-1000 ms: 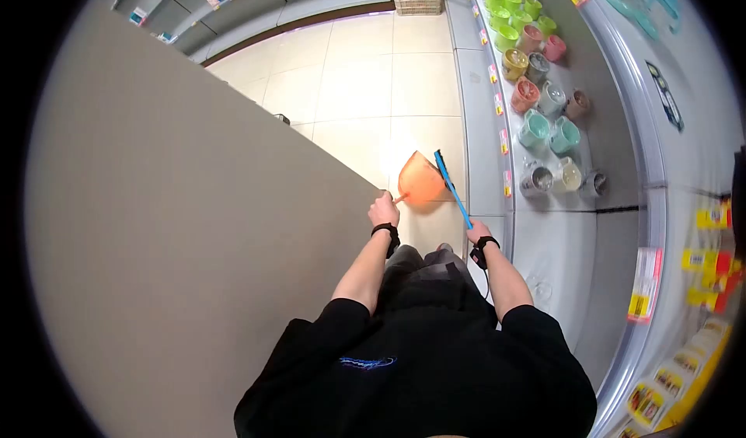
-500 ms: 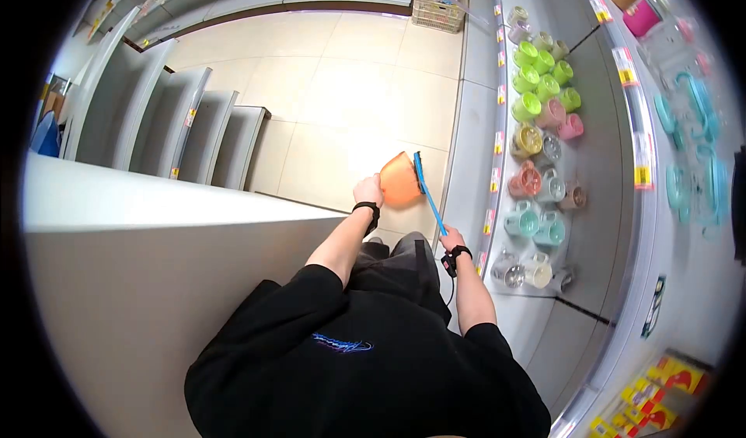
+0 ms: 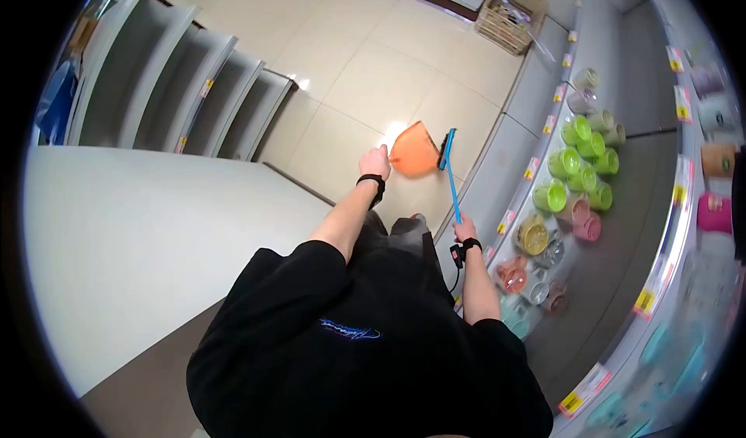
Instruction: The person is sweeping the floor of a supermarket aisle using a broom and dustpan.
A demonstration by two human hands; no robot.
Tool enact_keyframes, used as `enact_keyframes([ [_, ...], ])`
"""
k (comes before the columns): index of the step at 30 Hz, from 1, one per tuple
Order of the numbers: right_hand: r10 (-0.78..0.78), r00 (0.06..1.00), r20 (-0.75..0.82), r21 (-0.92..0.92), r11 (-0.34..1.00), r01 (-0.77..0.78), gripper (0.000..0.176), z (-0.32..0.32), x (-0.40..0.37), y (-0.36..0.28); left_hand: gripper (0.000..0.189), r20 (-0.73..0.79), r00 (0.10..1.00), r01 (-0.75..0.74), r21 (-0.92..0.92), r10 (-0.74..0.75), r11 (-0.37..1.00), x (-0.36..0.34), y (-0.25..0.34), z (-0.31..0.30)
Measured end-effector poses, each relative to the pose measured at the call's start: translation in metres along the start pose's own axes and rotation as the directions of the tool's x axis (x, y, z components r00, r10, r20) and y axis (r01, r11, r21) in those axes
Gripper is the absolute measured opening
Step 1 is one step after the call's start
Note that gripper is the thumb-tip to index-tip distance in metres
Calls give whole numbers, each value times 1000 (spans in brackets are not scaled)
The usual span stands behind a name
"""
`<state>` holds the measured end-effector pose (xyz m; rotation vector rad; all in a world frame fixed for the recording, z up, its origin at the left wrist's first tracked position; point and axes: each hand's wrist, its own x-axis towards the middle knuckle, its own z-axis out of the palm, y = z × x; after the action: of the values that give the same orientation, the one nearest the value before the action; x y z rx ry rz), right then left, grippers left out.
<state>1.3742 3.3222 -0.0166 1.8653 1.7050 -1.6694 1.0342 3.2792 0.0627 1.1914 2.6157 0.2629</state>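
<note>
**Inspector:** Position of the 2 hands?

**Onlooker:** The left hand (image 3: 376,162) is held out ahead of the body, its fingers closed round the short handle of an orange dustpan (image 3: 414,150). The right hand (image 3: 465,228) sits lower, near the hip. Its fingers are wrapped round the end of a blue long-handled brush (image 3: 451,185). There is 1 black wristband (image 3: 371,180) on each wrist.

**Inspector:** Where do the tools stand?

**Onlooker:** The dustpan is over the pale tiled floor (image 3: 365,57) in the aisle, just beside a patch of glare. Whether it touches the tiles, I cannot tell. The brush head lies against the dustpan's right edge, and the handle slants back to the right hand.

**Inspector:** Surroundings?

**Onlooker:** To the person's right is a grey shelf (image 3: 622,228) with yellow price labels along its rim. It carries green mugs (image 3: 575,162), with pink and yellow ones nearer the person. A wicker basket (image 3: 509,22) stands on the floor at the far end. To the left are grey shelving bays (image 3: 194,88), and close by is a white panel (image 3: 140,236).
</note>
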Motion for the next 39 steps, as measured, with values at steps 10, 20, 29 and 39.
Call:
enact_keyframes([
  [10, -23, 998, 63, -150, 988, 32, 60, -48, 119, -101, 13, -29, 989, 147, -1, -147, 989, 119, -40, -33],
  [20, -8, 999, 31, -455, 890, 21, 52, -57, 213, -199, 13, -74, 938, 336, -58, -340, 940, 199, -139, -58],
  [29, -63, 991, 120, -697, 706, 129, 61, -32, 354, -382, 16, -63, 787, 599, -161, -614, 784, 260, -217, -79],
  [39, -190, 930, 313, -759, 539, 366, 59, 27, 553, -615, 12, 41, 590, 800, -161, -806, 578, 323, -263, -85],
])
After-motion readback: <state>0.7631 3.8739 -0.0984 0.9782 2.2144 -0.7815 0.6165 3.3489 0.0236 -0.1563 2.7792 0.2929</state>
